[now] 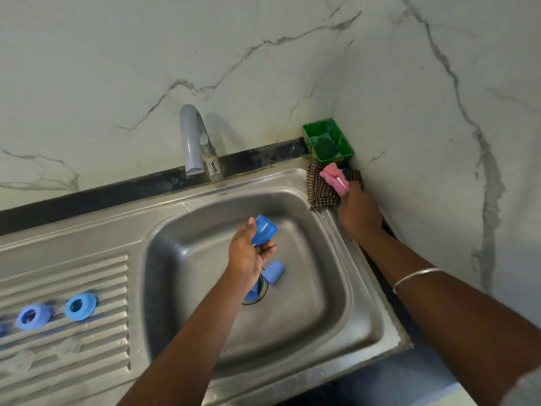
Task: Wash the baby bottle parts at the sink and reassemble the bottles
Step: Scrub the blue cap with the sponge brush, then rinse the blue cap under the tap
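My left hand holds a blue bottle cap over the steel sink basin, its fingers curled round it. Below it, by the drain, lie another blue cap and a blue part half hidden by my forearm. My right hand is at the sink's far right corner, gripping a pink sponge brush that lies on a checked cloth. Two blue collar rings sit on the ribbed drainboard to the left, blurred.
A grey tap curves over the basin's back edge; no water is visible. A green tray with a dark scrubber sits in the corner against marble walls. Clear blurred pieces lie on the near drainboard.
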The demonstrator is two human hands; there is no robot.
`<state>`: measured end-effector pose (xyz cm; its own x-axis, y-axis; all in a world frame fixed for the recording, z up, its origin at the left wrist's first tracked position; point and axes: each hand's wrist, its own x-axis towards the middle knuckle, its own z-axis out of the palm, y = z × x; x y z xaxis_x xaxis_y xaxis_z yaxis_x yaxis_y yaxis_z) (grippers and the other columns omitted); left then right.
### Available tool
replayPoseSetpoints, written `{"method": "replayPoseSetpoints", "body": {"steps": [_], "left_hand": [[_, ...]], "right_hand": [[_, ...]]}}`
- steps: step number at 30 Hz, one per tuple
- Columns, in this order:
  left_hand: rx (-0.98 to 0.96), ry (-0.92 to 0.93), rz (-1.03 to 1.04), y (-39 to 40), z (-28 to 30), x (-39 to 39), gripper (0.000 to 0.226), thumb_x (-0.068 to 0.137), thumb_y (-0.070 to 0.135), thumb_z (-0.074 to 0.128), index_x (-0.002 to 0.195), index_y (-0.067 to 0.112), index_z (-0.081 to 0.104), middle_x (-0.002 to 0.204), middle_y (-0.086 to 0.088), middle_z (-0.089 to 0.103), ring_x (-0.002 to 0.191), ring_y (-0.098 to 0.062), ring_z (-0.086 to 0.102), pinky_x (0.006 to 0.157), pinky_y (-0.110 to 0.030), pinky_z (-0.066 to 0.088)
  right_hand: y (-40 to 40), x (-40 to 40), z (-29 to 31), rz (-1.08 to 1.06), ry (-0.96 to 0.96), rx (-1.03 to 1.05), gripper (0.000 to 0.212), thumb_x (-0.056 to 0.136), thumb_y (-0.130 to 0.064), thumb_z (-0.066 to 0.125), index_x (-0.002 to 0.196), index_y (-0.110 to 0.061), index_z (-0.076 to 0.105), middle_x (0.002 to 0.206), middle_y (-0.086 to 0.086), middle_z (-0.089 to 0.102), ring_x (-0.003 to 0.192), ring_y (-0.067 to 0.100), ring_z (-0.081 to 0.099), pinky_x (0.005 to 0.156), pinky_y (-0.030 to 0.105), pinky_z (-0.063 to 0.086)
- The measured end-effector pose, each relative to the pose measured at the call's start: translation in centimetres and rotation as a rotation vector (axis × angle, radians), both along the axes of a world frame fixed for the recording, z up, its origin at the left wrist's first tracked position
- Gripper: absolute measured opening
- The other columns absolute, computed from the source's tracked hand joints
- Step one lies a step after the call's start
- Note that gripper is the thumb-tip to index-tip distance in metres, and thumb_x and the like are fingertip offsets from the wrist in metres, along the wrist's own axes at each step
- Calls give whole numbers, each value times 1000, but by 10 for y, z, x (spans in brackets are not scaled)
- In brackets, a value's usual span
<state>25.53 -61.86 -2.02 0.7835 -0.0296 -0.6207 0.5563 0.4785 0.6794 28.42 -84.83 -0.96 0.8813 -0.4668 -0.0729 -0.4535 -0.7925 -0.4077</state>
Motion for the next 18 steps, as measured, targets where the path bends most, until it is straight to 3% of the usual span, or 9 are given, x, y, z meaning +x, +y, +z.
{"method": "replayPoseSetpoints", "body": {"steps": [4, 9, 13, 16, 18], "left_hand": [[-22, 44, 37, -4, -2, 6, 24, 102, 31, 52, 114, 11, 58, 92, -14, 60, 63, -20, 59, 69, -37, 56], [-79, 57, 60, 1, -1, 16, 27, 105, 29, 46, 110, 10, 64, 93, -16, 61, 64, -22, 57, 67, -37, 55], [-134, 83, 85, 13, 2, 27, 39, 99, 41, 54, 117, 7, 60, 89, -13, 59, 61, -19, 56, 61, -31, 53], [-131, 60, 62, 22, 5, 35, 41, 90, 42, 66, 113, 8, 61, 91, -12, 59, 64, -16, 55, 62, -28, 52], [-124, 66, 64, 29, 5, 39, 40, 88, 39, 69, 113, 9, 62, 92, -11, 61, 62, -15, 56, 62, -27, 53]], "right_hand": [[2, 0, -4, -57, -4, -143, 33, 100, -21, 44, 126, -2, 53, 122, 26, 54, 110, 42, 54, 90, 44, 43], [6, 4, -6, -92, 6, -183, 60, 95, -35, 53, 147, -11, 35, 131, 25, 50, 118, 42, 51, 95, 49, 45], [26, 11, -3, -103, 29, -219, 64, 82, -39, 61, 141, -22, 40, 134, 22, 46, 120, 44, 47, 99, 58, 38], [51, 15, 0, 83, -86, -368, 55, 78, -38, 63, 129, -20, 53, 129, 20, 52, 115, 41, 51, 93, 52, 40], [74, 25, 0, 268, -171, -169, 43, 86, -35, 63, 125, -17, 60, 116, 17, 61, 105, 37, 58, 86, 44, 47]]}}
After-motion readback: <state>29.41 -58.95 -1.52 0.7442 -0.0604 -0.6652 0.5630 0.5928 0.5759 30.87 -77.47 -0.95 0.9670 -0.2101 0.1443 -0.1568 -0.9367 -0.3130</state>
